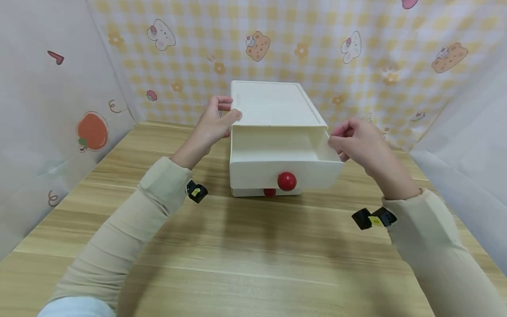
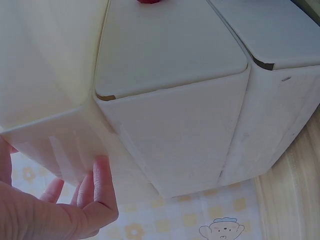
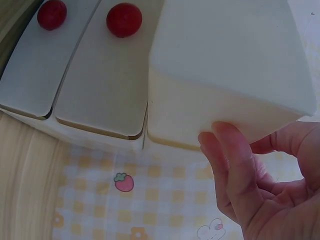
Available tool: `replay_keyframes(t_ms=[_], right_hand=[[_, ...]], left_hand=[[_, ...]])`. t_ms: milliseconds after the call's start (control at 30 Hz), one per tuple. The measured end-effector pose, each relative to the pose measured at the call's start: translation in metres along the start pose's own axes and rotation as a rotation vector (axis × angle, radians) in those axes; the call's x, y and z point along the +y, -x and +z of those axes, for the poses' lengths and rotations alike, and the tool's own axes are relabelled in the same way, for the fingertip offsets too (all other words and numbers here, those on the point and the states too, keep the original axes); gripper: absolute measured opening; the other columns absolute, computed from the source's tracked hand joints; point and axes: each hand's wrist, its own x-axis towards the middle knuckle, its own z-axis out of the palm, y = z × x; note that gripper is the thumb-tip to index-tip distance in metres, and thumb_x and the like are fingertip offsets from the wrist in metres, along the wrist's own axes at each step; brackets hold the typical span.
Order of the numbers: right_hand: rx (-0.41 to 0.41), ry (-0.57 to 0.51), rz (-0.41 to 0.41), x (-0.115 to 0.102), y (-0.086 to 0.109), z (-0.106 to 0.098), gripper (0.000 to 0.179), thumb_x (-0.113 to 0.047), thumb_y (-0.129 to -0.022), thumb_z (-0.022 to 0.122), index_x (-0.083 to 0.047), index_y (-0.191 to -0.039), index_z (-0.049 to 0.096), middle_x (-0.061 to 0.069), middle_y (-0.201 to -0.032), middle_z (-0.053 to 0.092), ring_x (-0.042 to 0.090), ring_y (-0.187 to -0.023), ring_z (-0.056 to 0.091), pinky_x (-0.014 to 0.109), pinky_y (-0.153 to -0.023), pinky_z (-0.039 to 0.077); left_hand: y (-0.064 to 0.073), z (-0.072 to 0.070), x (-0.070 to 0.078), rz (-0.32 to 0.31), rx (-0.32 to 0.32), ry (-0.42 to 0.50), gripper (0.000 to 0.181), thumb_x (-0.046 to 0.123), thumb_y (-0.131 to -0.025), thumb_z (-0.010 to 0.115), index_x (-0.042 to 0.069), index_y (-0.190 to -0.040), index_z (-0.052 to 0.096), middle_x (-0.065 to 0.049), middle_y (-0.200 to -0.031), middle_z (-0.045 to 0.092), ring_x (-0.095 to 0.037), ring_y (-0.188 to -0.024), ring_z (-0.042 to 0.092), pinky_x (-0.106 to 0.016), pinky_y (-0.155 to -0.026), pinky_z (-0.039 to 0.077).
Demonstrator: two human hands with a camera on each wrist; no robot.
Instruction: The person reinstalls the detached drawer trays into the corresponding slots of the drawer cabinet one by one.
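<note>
A white drawer cabinet (image 1: 273, 103) stands on the wooden table, its top drawer (image 1: 253, 174) pulled well out toward me. The drawer's inside shows bare, and a red round knob (image 1: 287, 181) sits on its front. My left hand (image 1: 214, 123) grips the cabinet's upper left edge, thumb on top and fingers against the side. On the other side, my right hand (image 1: 362, 141) pinches the drawer's right side wall. In the right wrist view, fingers press the outside of that drawer wall (image 3: 210, 110); the thumb is mostly hidden behind it. Two lower drawers, including the middle drawer (image 3: 107, 75), are closed.
The wooden table (image 1: 245, 255) extends in front of and beside the cabinet. Behind it hangs a yellow checked cloth (image 1: 222, 39) with cartoon prints. Pale cloth walls border the left and right. Each sleeve carries a small black wrist device (image 1: 196, 191).
</note>
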Motion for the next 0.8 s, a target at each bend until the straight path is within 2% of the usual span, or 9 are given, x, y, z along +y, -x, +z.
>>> replay_keyframes(t_ms=[200, 500, 667, 800], right_hand=[[0.018, -0.012, -0.001, -0.003, -0.008, 0.001, 0.018, -0.014, -0.085, 0.056, -0.001, -0.096, 0.052, -0.001, -0.071, 0.053, 0.012, -0.061, 0.05, 0.024, -0.057, 0.05], [0.024, -0.014, -0.013, -0.002, -0.009, 0.0, 0.025, -0.022, -0.089, 0.061, -0.001, -0.1, 0.054, -0.001, -0.08, 0.057, 0.011, -0.064, 0.054, 0.021, -0.059, 0.052], [0.052, 0.028, -0.068, -0.002, 0.001, -0.002, 0.034, -0.03, -0.09, 0.059, -0.001, -0.106, 0.054, 0.006, -0.09, 0.061, 0.008, -0.067, 0.059, 0.019, -0.06, 0.052], [0.12, 0.105, -0.172, -0.005, 0.023, -0.004, 0.034, -0.033, -0.091, 0.058, -0.004, -0.107, 0.056, 0.011, -0.099, 0.06, 0.015, -0.079, 0.059, 0.018, -0.062, 0.047]], left_hand=[[0.001, 0.0, -0.001, 0.009, 0.001, 0.001, 0.051, 0.024, -0.088, 0.052, 0.013, -0.134, 0.034, -0.01, -0.135, 0.035, -0.017, -0.094, 0.047, -0.03, -0.078, 0.051], [0.001, 0.0, -0.001, 0.001, 0.0, -0.007, 0.051, 0.025, -0.089, 0.052, 0.013, -0.135, 0.033, -0.01, -0.136, 0.035, -0.019, -0.103, 0.047, -0.032, -0.08, 0.051], [0.001, 0.0, 0.0, -0.004, 0.005, -0.008, 0.05, 0.025, -0.089, 0.052, 0.013, -0.135, 0.034, -0.009, -0.137, 0.035, -0.02, -0.105, 0.048, -0.033, -0.081, 0.051], [0.002, 0.001, 0.001, -0.002, 0.002, -0.006, 0.05, 0.025, -0.089, 0.052, 0.013, -0.135, 0.034, -0.009, -0.136, 0.035, -0.019, -0.104, 0.047, -0.033, -0.081, 0.051]])
